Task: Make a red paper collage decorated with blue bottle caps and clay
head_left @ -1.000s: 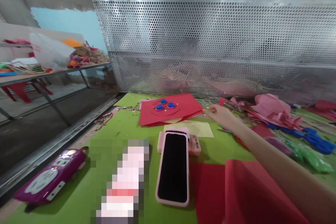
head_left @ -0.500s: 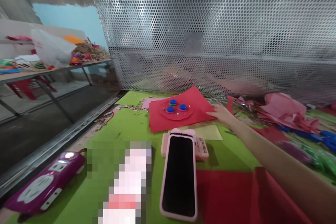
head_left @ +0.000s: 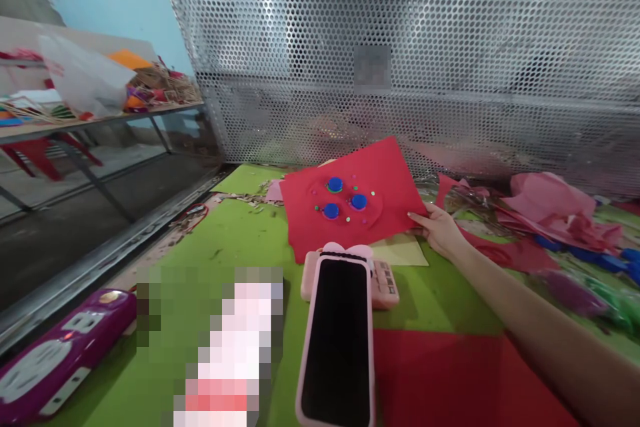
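My right hand pinches the right edge of a red paper sheet, thumb on top. The sheet is tilted up toward me. Three blue discs like bottle caps and several small coloured dots are on it, within a roundish red outline. A pale yellow paper lies partly under the sheet. In front of it, a phone in a pink case leans on a pink block-like stand. My left hand is out of view.
On the green tabletop, a purple power strip lies left, beside a blurred-out area. More red paper lies at front right. Crumpled pink paper sits at the right. A perforated metal panel stands behind; a cluttered side table is at left.
My right hand has raised and tilted the red sheet, which now faces me more. The view has shifted slightly downward. The phone stays on its stand.
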